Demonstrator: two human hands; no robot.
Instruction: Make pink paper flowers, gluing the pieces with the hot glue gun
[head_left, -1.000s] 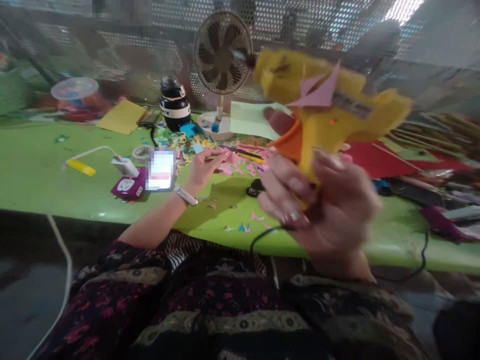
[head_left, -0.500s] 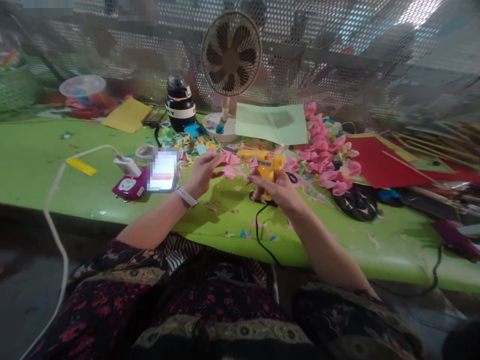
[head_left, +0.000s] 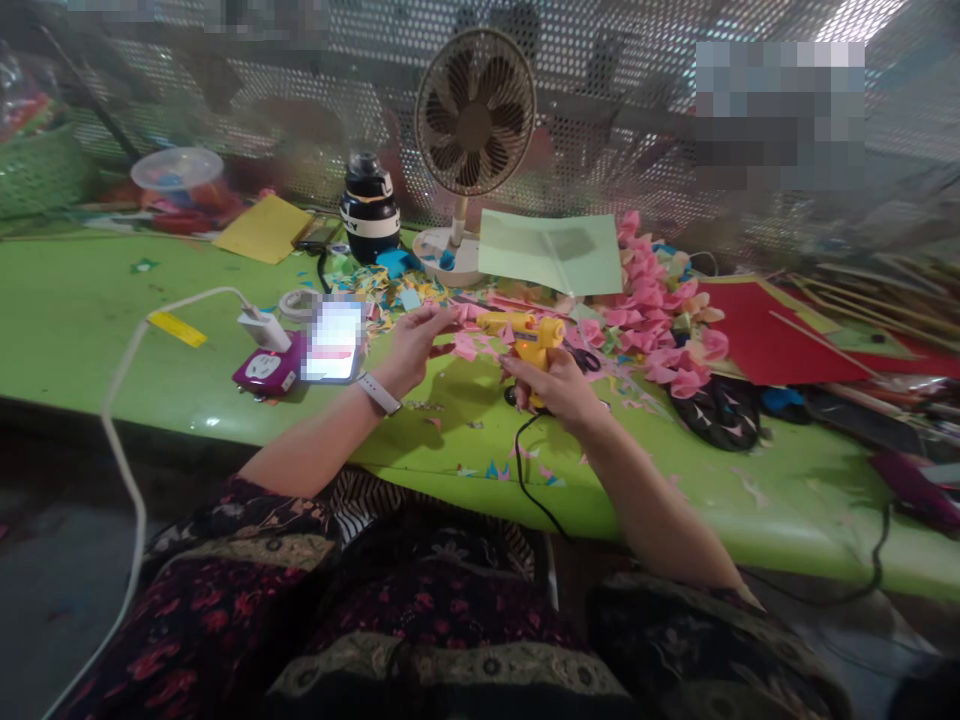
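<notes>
My right hand [head_left: 561, 387] is wrapped around the handle of a yellow glue gun [head_left: 531, 350], whose nozzle points left. A small light glows on its side, and a black cord [head_left: 523, 470] drops from the handle over the table edge. My left hand [head_left: 412, 348], wearing a pale wristband, pinches a pink paper piece [head_left: 466, 345] close to the nozzle. Whether the nozzle touches the paper I cannot tell. Under and beyond the hands, small paper scraps [head_left: 409, 298] litter the green table [head_left: 450, 455].
A lit phone [head_left: 332, 340] leans by a purple socket box [head_left: 268, 370]. Behind stand a black bottle [head_left: 373, 215] and a fan [head_left: 475, 115]. Pink paper petals [head_left: 652, 300] pile up right of a pale green sheet [head_left: 551, 250]; red paper [head_left: 780, 340] lies farther right.
The camera view has shifted slightly, so the table things appear a little farther right. Both hands keep their grips, with the glue gun still beside the pink paper.
</notes>
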